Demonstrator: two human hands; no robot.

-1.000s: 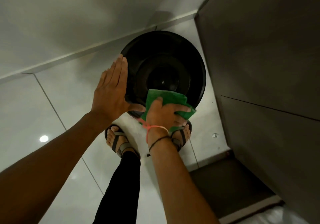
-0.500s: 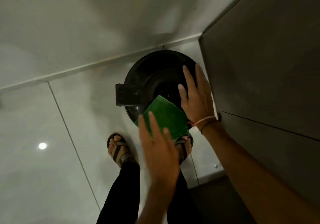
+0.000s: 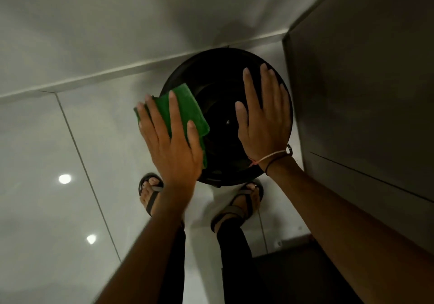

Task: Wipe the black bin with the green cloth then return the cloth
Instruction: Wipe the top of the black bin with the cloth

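- Head view: the black bin (image 3: 218,106) stands on the pale tiled floor (image 3: 70,151), tucked into the corner just beside a dark cabinet (image 3: 364,104), with the person's sandalled feet (image 3: 151,192) close under its near edge.
- The left hand (image 3: 171,144) lies flat with its fingers (image 3: 175,111) spread over the green cloth (image 3: 185,113), pressing it against the bin's left rim; nothing is pinched, so the cloth is held by palm pressure alone.
- The right hand (image 3: 265,120) rests open on the right side of the bin, fingers fanned out and lying flat, seemingly to steady it.
- Part of the cloth hangs past the rim on the outer side. If the palm eases off during a stroke, I'd expect the cloth to slide away and drop to the floor or into the bin.
- The bin looks light and neither hand grips it. A hard sideways push from the left could shove it into the cabinet or tip it towards the feet.
- The floor is glossy, so the bin may skid rather than stay put.
- The left hand is slightly blurred, so how firmly it bears down I cannot tell.
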